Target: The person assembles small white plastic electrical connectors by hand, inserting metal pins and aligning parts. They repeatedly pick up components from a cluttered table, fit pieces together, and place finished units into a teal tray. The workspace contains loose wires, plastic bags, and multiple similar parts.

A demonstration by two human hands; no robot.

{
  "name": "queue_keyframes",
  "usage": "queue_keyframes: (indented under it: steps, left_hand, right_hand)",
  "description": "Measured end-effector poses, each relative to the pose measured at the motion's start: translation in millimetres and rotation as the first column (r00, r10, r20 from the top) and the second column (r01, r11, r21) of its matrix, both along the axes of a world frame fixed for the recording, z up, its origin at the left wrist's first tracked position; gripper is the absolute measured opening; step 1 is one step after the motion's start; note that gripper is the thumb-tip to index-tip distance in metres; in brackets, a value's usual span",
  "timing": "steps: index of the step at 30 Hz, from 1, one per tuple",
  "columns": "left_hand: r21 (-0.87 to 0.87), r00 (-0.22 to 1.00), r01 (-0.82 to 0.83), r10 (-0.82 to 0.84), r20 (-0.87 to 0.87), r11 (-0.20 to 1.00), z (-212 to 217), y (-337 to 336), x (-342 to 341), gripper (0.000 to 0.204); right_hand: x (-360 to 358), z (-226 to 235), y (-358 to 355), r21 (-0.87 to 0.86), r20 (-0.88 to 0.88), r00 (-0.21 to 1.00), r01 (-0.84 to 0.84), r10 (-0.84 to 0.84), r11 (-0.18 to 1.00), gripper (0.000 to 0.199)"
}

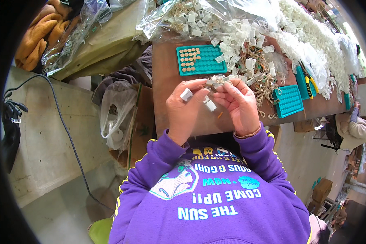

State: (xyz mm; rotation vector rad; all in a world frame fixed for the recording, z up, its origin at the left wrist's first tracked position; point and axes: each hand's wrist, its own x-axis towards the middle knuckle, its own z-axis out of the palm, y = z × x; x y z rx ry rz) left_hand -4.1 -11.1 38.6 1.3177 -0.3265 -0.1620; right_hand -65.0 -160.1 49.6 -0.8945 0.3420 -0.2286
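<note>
While the left hand (pixel 184 113), a white block (pixel 186 94) against its fingers, pinches a cord-and-plastic cluster (pixel 218 81) above the brown table (pixel 165 93), the right hand (pixel 241 104) grips its other side, apparently for steadiness; a teal tray (pixel 210 53) lies just beyond.

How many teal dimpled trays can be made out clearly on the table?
2: a teal tray holding tan discs beyond the left hand, and a second tray right of the right hand. A teal piece by the yellow-handled tool may be another; more may be hidden.
</note>
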Motion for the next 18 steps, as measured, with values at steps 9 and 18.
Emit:
queue_keyframes:
  steps: [9,18]
  left_hand:
    - [-0.280,0.935,0.111,-0.195,-0.295,0.954,-1,5,5,0.017]
    - [-0.294,0.930,0.227,-0.296,-0.217,0.928,-5,10,0,0.020]
  right_hand:
    - [-11,12,12,-0.789,-0.047,0.996,-0.082,0.074,0.609,0.025]
    - [-11,12,19,-0.527,0.000,0.999,-0.037,0.043,0.849,0.010]
